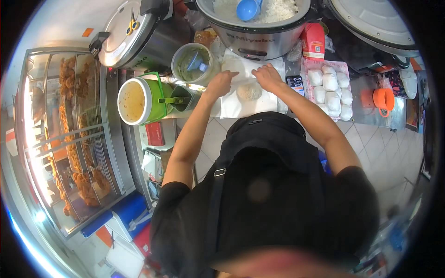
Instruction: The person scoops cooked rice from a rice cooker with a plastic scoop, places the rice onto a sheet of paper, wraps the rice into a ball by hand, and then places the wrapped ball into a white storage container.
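Note:
A rounded mound of cooked rice (249, 92) sits on white wrapping paper (236, 108) in front of me. My left hand (219, 84) is at the paper's far left, its index finger stretched inward and the other fingers curled. Opposite it, my right hand (268, 78) has its fingertips bent down onto the paper beyond the rice. Both hands are just past the mound, a small gap between their fingertips. Whether either hand pinches the sheet is too small to tell.
Behind the paper stands a Miyako rice cooker (255, 38) with a blue scoop (248, 9). A tub (192, 64) and green jug (151, 99) are left. A phone (294, 85), several wrapped white bundles (330, 88) and an orange cup (383, 99) lie right. Fried chicken fills a glass cabinet (111, 139).

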Tool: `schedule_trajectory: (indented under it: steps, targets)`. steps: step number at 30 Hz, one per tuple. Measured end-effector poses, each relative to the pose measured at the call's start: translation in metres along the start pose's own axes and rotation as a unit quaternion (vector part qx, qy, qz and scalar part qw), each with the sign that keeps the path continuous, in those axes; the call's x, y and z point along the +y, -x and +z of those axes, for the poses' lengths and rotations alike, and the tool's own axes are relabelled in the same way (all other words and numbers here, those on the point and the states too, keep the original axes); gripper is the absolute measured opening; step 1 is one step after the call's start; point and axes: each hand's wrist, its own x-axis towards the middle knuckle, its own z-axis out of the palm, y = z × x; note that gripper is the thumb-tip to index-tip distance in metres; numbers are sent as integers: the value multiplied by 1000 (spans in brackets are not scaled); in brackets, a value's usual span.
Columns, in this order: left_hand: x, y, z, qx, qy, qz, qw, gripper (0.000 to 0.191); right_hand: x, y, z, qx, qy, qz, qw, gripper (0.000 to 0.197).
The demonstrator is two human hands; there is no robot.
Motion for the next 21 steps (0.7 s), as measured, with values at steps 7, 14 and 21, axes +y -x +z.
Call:
schedule_trajectory:
  steps: [7,14,21]
  targets:
    - [21,47,51,30,-129,52,990,80,31,35,30,38,-131,161,977,38]
    - [39,53,51,148,-83,72,983,71,61,37,70,9,-339,194,921,77]
    - [69,46,47,77,-4,44,996,68,22,94,81,73,-470,205,856,86]
